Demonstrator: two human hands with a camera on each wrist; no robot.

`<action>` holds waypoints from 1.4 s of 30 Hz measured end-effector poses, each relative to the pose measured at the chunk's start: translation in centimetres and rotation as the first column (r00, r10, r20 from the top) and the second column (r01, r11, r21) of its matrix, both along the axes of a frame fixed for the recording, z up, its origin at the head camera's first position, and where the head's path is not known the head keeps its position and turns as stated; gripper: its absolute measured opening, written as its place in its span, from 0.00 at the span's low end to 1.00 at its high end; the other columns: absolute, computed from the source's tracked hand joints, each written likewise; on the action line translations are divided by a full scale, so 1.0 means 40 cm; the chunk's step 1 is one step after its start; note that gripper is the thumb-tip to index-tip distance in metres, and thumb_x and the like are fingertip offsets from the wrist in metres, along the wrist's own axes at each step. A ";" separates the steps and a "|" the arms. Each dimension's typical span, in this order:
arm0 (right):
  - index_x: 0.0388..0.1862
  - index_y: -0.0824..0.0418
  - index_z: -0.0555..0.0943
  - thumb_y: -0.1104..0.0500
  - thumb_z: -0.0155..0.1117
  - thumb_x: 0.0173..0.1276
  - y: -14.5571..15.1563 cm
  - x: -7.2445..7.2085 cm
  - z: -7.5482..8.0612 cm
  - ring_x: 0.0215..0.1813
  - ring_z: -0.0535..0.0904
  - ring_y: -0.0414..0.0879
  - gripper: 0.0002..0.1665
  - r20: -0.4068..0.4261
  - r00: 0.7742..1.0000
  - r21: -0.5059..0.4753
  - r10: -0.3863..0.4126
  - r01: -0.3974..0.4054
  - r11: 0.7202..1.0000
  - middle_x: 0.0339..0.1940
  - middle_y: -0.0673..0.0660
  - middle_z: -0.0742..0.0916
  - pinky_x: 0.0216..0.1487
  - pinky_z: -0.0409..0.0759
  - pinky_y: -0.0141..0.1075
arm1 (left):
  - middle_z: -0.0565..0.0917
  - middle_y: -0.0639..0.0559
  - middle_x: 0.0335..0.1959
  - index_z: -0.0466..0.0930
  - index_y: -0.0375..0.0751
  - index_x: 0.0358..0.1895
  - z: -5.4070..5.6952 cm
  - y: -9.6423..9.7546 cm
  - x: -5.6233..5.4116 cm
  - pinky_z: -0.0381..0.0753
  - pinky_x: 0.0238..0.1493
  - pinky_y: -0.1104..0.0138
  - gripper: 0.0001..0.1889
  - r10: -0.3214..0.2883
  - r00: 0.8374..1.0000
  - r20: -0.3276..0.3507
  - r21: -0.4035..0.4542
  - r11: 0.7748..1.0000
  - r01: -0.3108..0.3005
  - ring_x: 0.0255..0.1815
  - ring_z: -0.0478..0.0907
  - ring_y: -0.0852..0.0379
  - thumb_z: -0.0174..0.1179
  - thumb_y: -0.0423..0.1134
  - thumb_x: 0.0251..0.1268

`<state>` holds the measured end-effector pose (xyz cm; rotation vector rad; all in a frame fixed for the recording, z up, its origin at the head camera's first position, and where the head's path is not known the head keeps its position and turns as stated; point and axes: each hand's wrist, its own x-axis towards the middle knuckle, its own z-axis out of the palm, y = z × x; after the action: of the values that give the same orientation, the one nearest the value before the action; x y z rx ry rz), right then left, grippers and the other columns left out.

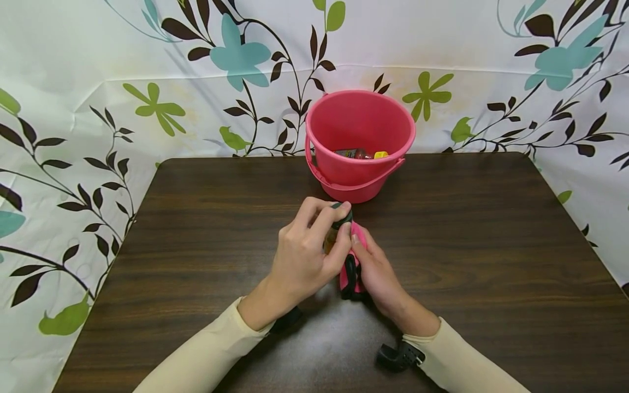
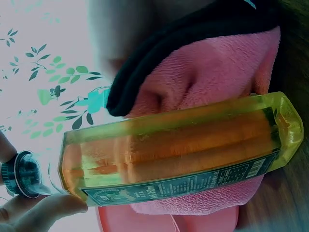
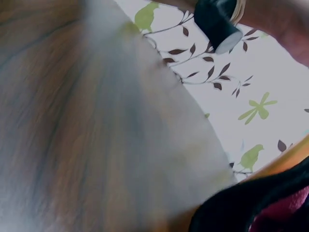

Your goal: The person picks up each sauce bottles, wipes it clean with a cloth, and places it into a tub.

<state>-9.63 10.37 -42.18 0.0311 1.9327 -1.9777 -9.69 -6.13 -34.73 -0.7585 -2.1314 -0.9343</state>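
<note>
My left hand [image 1: 307, 251] pinches the dark green cap and neck of a clear yellow-green bottle [image 2: 178, 150], which has a dark label with a barcode. The bottle looks tilted in the left wrist view. My right hand [image 1: 385, 278] holds a pink cloth [image 1: 358, 234] with black edging against the bottle's side. Folds of the cloth show along both sides of the bottle in the left wrist view. In the right wrist view only a black-edged corner of the cloth [image 3: 289, 205] shows, at lower right. My right fingers are partly hidden behind the cloth.
A pink bucket [image 1: 339, 174] with its handle down stands at the back of the dark wooden table [image 1: 467, 234]. Inside lie several small things, one of them a yellow piece [image 1: 380, 155]. Behind hangs a white sheet [image 1: 481, 49] printed with leaves.
</note>
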 end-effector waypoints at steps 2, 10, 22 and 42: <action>0.79 0.38 0.67 0.44 0.39 0.89 -0.002 0.002 0.010 0.57 0.75 0.49 0.25 0.007 1.000 -0.035 -0.007 0.007 0.999 0.64 0.54 0.79 0.53 0.78 0.37 | 0.83 0.40 0.45 0.87 0.33 0.51 0.000 0.001 0.000 0.82 0.25 0.69 0.13 0.002 1.000 -0.001 0.004 1.000 -0.002 0.27 0.80 0.56 0.65 0.33 0.66; 0.78 0.37 0.67 0.45 0.39 0.89 -0.009 0.015 0.061 0.55 0.76 0.46 0.24 0.033 0.999 -0.136 -0.035 0.039 0.990 0.60 0.51 0.79 0.49 0.79 0.33 | 0.83 0.41 0.45 0.88 0.33 0.52 -0.005 0.001 -0.001 0.86 0.28 0.68 0.13 0.009 1.000 -0.016 0.011 1.000 -0.009 0.30 0.83 0.55 0.66 0.32 0.65; 0.78 0.41 0.67 0.48 0.39 0.89 -0.006 0.028 0.097 0.55 0.76 0.46 0.23 0.070 0.996 -0.203 -0.048 0.061 0.977 0.57 0.51 0.80 0.50 0.79 0.33 | 0.83 0.41 0.45 0.87 0.34 0.52 -0.011 0.002 0.003 0.87 0.29 0.67 0.14 0.004 1.000 -0.024 -0.002 1.000 -0.004 0.31 0.82 0.56 0.65 0.33 0.66; 0.80 0.42 0.63 0.44 0.41 0.89 0.019 0.052 0.274 0.72 0.68 0.51 0.26 -0.100 0.994 -0.273 -0.044 0.015 0.962 0.73 0.52 0.70 0.59 0.83 0.31 | 0.82 0.41 0.43 0.87 0.35 0.52 -0.012 0.004 0.001 0.89 0.31 0.65 0.14 0.014 0.999 -0.046 -0.007 1.000 -0.014 0.31 0.83 0.55 0.66 0.34 0.65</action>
<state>-7.54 11.15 -31.22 -0.1198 1.7112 -2.2892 -9.64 -5.98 -35.20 -0.7607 -2.0985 -0.8939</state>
